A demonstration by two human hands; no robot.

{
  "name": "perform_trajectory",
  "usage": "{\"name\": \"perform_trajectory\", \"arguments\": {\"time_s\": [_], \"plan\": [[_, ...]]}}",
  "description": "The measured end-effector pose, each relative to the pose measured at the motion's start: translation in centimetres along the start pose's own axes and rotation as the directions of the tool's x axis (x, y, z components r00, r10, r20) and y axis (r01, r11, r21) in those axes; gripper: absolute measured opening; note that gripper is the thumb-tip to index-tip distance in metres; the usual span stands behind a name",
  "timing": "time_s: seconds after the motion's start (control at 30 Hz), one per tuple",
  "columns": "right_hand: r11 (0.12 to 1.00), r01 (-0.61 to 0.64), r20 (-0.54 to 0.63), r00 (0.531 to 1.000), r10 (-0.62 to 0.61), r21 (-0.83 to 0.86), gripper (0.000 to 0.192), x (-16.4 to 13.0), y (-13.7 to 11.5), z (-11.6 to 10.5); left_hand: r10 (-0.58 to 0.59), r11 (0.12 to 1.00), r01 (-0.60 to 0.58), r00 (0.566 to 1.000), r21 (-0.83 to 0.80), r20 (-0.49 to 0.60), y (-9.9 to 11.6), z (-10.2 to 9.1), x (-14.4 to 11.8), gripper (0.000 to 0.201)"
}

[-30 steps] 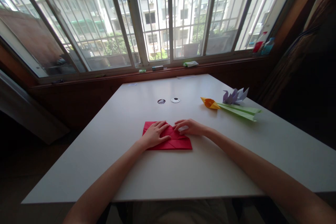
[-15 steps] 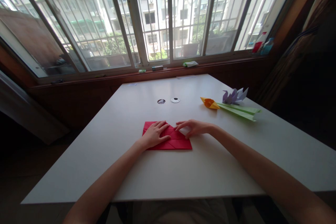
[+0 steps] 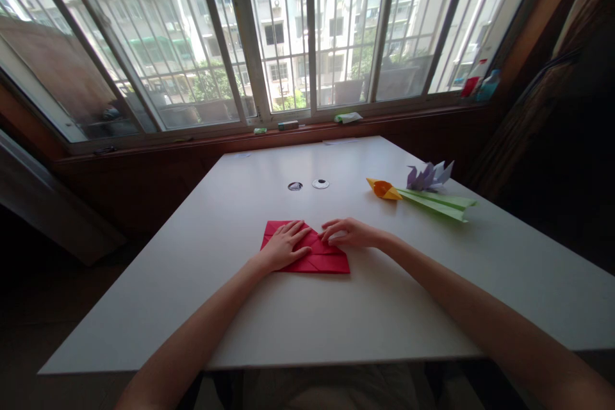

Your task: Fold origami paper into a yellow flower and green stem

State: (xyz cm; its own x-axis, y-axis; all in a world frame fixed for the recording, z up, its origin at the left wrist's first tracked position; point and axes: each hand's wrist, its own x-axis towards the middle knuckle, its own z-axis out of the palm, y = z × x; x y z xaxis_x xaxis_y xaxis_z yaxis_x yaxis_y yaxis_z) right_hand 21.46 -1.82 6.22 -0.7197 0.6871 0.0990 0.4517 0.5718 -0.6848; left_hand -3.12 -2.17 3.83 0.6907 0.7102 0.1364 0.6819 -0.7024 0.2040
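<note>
A folded sheet of red paper (image 3: 331, 262) lies on the white table in front of me, with crease lines across it and its upper right corner folded in on a slant. My left hand (image 3: 284, 246) rests flat over its left half, fingers stretched out and pressing on it. At the slanted upper right edge, my right hand (image 3: 350, 232) has its thumb and fingertips brought together on the paper's folded layer. The fingertips partly cover that edge.
To the right on the white table (image 3: 144, 307) lie an orange paper flower (image 3: 384, 189) with a green paper stem (image 3: 437, 204) and a purple folded paper piece (image 3: 423, 177). Two round cable holes (image 3: 320, 184) sit beyond the red paper. Small items line the windowsill (image 3: 216, 138).
My right thumb has moved left and inward, closer to the fingertips at the slanted edge. The red paper has shifted very slightly. My left hand stays flat on it.
</note>
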Motion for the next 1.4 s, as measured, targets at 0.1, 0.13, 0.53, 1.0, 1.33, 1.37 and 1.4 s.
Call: {"name": "perform_trajectory", "arguments": {"time_s": [0.1, 0.13, 0.53, 1.0, 1.33, 1.37, 1.4], "plan": [[0.996, 0.069, -0.083, 0.994, -0.074, -0.059, 0.025, 0.3, -0.1, 0.7, -0.031, 1.0, 0.031, 1.0, -0.006, 0.002, -0.1, 0.1, 0.0, 0.065], [0.993, 0.088, -0.1, 0.99, -0.096, -0.082, 0.024, 0.4, -0.1, 0.9, -0.034, 0.999, 0.034, 0.999, -0.009, 0.003, -0.2, 0.1, -0.1, 0.066], [0.864, 0.198, -0.151, 0.943, -0.296, -0.462, 0.03, 1.3, -1.6, 4.0, -0.02, 1.0, 0.019, 1.0, -0.016, -0.004, -0.5, 0.2, -0.2, 0.063], [0.889, 0.168, -0.137, 0.959, -0.247, -0.426, 0.034, 1.2, -1.8, 3.8, -0.216, 0.975, 0.217, 0.976, 0.042, -0.028, -2.8, 0.3, 0.2, 0.059], [0.902, 0.159, -0.142, 0.962, -0.233, -0.402, 0.034, 1.2, -1.6, 3.7, -0.477, 0.866, 0.493, 0.865, 0.087, -0.152, -4.6, 0.3, 0.3, 0.061], [0.902, 0.159, -0.141, 0.962, -0.232, -0.402, 0.034, 1.2, -1.6, 3.7, -0.483, 0.861, 0.501, 0.859, 0.087, -0.167, -4.6, 0.3, 0.3, 0.06], [0.902, 0.16, -0.14, 0.962, -0.233, -0.401, 0.034, 1.2, -1.7, 3.7, -0.484, 0.859, 0.504, 0.856, 0.085, -0.181, -4.7, 0.4, 0.2, 0.059]]}}
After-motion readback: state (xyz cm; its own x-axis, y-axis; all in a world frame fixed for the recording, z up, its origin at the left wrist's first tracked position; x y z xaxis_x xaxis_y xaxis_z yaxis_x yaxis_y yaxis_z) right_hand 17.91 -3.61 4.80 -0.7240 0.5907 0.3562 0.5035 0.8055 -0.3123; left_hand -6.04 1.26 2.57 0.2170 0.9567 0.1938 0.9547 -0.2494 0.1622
